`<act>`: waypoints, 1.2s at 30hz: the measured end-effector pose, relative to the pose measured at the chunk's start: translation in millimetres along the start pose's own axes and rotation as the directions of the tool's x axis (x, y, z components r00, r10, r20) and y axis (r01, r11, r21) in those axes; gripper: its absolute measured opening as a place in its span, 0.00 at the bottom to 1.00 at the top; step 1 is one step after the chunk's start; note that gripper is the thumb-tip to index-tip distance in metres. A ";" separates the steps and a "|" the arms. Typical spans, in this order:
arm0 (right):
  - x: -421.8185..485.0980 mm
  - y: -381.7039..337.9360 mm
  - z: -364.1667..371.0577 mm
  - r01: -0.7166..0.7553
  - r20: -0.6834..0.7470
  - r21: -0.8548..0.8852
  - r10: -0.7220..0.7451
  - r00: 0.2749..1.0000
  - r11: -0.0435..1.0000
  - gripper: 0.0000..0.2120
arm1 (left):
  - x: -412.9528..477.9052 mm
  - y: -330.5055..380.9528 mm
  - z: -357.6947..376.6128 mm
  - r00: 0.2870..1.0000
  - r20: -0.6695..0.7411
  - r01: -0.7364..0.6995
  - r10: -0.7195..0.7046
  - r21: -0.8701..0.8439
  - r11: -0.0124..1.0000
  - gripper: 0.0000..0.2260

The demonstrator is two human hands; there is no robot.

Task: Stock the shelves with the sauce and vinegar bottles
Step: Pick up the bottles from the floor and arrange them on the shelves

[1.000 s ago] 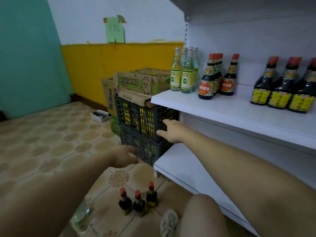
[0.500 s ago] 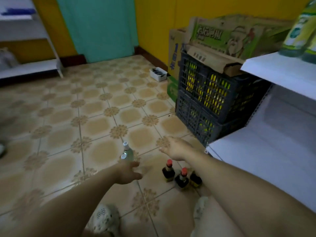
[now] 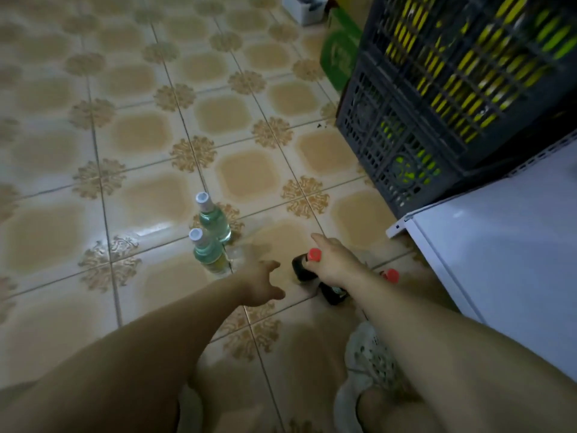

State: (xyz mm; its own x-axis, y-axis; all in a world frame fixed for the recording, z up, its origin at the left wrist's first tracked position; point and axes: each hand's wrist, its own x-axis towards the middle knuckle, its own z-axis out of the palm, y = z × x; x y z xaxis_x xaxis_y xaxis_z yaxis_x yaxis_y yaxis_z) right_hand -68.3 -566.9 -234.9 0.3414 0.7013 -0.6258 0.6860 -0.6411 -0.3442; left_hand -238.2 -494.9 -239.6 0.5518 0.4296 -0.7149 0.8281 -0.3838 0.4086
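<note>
Reaching my spread, empty left hand (image 3: 260, 284) and right hand (image 3: 332, 264), grip unclear, toward dark red-capped sauce bottles (image 3: 304, 267); next, clasp.

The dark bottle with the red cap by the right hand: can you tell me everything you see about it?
The dark sauce bottle stands upright on the tiled floor, just left of the white shelf unit. It has a bright red cap and a squat, glossy, near-black body; no label shows. The right hand is over its neck, though whether it grips is unclear. Another dark bottle stands close behind.
</note>
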 end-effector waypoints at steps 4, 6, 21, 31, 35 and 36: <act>26.0 10.4 30.2 0.003 0.029 -0.033 -0.002 1.000 0.999 0.27 | 36.7 3.5 11.8 0.998 0.055 0.011 -0.010 -0.014 1.000 0.35; 32.4 11.3 38.1 0.007 -0.016 -0.037 -0.008 1.000 0.999 0.17 | 45.9 4.1 13.8 0.997 0.068 0.021 -0.020 -0.017 1.000 0.36; -67.0 -45.3 -19.4 0.423 -0.531 0.191 -0.269 0.804 0.886 0.16 | -29.3 16.5 -25.3 0.976 -0.208 -0.086 0.058 -0.128 0.988 0.45; -214.4 -120.6 -130.3 0.706 -0.873 0.301 -0.112 0.474 0.641 0.19 | -191.6 69.0 -72.8 0.693 -0.664 -0.626 0.282 -0.360 0.692 0.39; -274.5 -137.7 -149.8 0.716 -0.848 0.285 -0.180 0.498 0.637 0.31 | -254.7 104.5 -88.7 0.553 -0.768 -0.763 0.323 -0.310 0.567 0.30; -285.9 -138.0 -150.8 0.700 -0.825 0.278 -0.210 0.525 0.658 0.32 | -267.8 113.9 -91.5 0.517 -0.786 -0.794 0.339 -0.294 0.532 0.30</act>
State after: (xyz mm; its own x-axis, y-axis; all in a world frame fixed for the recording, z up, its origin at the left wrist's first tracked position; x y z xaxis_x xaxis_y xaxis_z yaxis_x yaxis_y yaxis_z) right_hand -163.7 -631.9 97.1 0.5654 0.7597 0.3212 0.5117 -0.0177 -0.8590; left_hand -282.5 -578.8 50.3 0.6437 0.7346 0.2146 0.0312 -0.3054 0.9517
